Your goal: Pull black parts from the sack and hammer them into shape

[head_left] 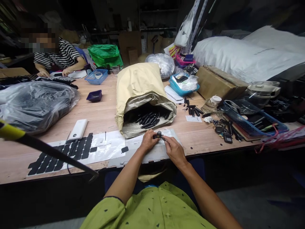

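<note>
My left hand (148,140) is closed around a small black part with a round end (159,134) at the table's front edge. The fingers of my right hand (175,149) are pinched close against the same part; whatever they grip is too small to name. Just beyond both hands lies a tan woven sack (140,81) on its side, its mouth facing me. Inside its opening is a heap of slender black pieces (149,119). Beneath my hands a pale flat sheet (133,156) covers the edge of the table.
To the left are black die-cut stickers (59,156), a white power bank (77,129) and a plastic-wrapped bundle (38,103). A dark hooked bar (54,151) crosses the left foreground. Rightward lie loose black pieces (192,109), keys (220,128) and a blue basket (256,116). A person (64,54) sits across the table.
</note>
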`<action>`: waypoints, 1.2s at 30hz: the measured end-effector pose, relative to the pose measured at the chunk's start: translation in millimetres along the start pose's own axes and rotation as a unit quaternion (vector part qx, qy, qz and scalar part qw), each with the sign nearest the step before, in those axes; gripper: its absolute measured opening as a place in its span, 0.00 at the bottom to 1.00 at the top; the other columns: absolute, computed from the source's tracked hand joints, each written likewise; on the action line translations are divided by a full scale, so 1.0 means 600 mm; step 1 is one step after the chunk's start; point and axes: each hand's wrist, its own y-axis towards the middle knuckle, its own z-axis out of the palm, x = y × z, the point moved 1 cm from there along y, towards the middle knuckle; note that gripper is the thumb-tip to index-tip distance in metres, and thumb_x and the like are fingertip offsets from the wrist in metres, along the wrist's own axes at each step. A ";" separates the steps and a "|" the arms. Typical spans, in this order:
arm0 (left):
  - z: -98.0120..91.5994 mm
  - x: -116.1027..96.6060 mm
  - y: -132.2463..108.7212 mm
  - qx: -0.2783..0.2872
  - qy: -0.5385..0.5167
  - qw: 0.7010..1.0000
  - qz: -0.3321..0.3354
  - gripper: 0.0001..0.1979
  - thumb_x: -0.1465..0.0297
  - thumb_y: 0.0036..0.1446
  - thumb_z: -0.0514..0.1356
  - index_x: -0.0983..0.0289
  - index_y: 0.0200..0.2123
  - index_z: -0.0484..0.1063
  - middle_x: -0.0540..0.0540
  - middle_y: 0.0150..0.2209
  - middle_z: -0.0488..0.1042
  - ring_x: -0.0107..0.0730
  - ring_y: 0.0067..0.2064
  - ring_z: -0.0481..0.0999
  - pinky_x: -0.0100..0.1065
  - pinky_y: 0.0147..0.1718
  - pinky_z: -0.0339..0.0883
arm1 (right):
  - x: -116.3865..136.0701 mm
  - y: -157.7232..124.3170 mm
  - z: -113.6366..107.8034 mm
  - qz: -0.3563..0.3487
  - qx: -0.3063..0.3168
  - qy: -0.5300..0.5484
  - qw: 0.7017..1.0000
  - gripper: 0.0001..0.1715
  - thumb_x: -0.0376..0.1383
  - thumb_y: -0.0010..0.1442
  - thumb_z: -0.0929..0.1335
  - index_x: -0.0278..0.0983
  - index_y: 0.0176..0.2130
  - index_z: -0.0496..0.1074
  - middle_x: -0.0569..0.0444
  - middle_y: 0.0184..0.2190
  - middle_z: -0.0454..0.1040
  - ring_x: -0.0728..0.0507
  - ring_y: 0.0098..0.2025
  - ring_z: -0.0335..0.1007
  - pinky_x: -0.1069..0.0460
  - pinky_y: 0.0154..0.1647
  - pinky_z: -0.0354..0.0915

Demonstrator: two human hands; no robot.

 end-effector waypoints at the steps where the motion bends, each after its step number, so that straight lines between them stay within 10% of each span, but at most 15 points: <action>1: 0.000 0.000 0.000 0.000 -0.003 1.000 -0.003 0.04 0.73 0.52 0.66 0.60 0.33 0.79 0.51 0.32 0.70 0.35 0.40 0.70 0.36 0.43 0.65 | -0.006 0.002 0.000 0.004 -0.005 -0.003 1.000 0.22 0.31 0.65 0.59 0.41 0.51 0.75 0.50 0.43 0.77 0.45 0.44 0.73 0.53 0.45 0.67; 11: 0.003 -0.006 -0.005 -0.020 -0.004 1.000 -0.014 0.04 0.73 0.50 0.66 0.62 0.32 0.77 0.52 0.34 0.72 0.36 0.42 0.71 0.37 0.44 0.65 | -0.135 0.058 -0.029 0.109 -0.080 -0.167 0.977 0.18 0.30 0.61 0.63 0.38 0.47 0.77 0.49 0.36 0.72 0.43 0.39 0.64 0.51 0.38 0.57; 20: -0.004 -0.002 -0.011 -0.006 0.018 0.999 0.051 0.05 0.70 0.54 0.65 0.61 0.36 0.75 0.53 0.35 0.73 0.37 0.42 0.70 0.38 0.45 0.65 | -0.138 0.063 -0.007 0.101 -0.080 -0.270 0.954 0.16 0.31 0.63 0.64 0.38 0.49 0.74 0.48 0.36 0.68 0.42 0.40 0.60 0.50 0.35 0.49; 29: 0.041 -0.036 -0.221 0.170 -0.042 0.960 0.219 0.15 0.60 0.67 0.51 0.60 0.48 0.71 0.55 0.38 0.78 0.33 0.39 0.76 0.32 0.42 0.67 | -0.137 0.064 -0.003 0.109 -0.076 -0.275 0.952 0.17 0.32 0.62 0.63 0.37 0.49 0.73 0.47 0.37 0.68 0.41 0.40 0.60 0.50 0.34 0.49; 36: 0.084 0.070 -0.257 0.194 0.052 0.961 -0.191 0.14 0.66 0.62 0.55 0.59 0.49 0.74 0.58 0.47 0.79 0.40 0.49 0.78 0.35 0.47 0.69 | -0.135 0.066 -0.001 0.107 -0.077 -0.282 0.950 0.17 0.32 0.62 0.63 0.37 0.50 0.73 0.47 0.37 0.68 0.41 0.40 0.60 0.50 0.34 0.49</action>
